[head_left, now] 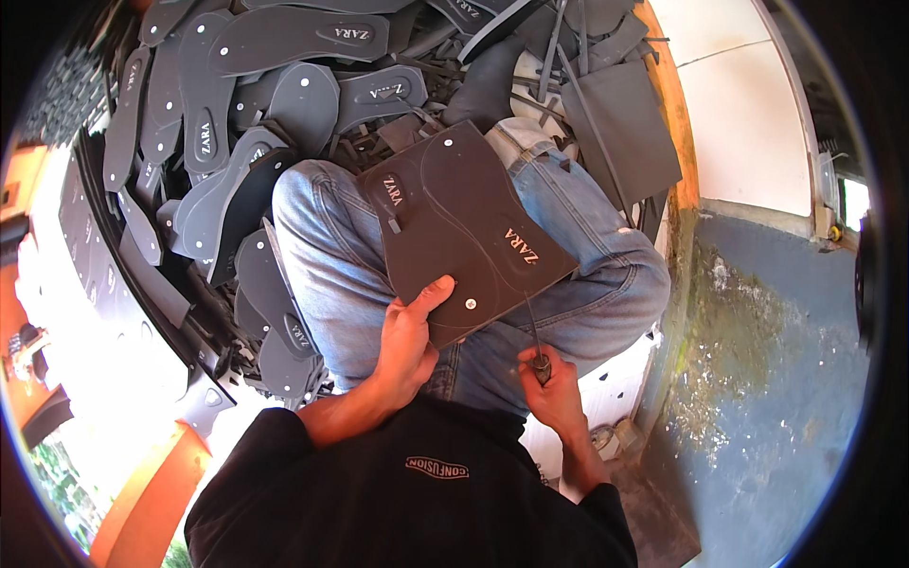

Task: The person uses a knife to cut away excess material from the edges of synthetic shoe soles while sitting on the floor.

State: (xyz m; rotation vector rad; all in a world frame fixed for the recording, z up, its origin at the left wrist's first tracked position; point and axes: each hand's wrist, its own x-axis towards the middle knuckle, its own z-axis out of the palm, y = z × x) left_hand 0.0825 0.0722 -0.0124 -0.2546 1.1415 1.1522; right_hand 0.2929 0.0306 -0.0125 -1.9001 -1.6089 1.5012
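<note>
While left fingers (435,292) clamp dark sheet (454,213), right fingers (557,371) wrap tool (535,333), handle (542,366) partly hidden

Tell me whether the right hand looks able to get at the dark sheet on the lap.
Probably yes: the right hand holds a thin tool with its tip close to the lower right edge of the dark sheet, and nothing visible stands between; the left hand holds it farther left.
</note>
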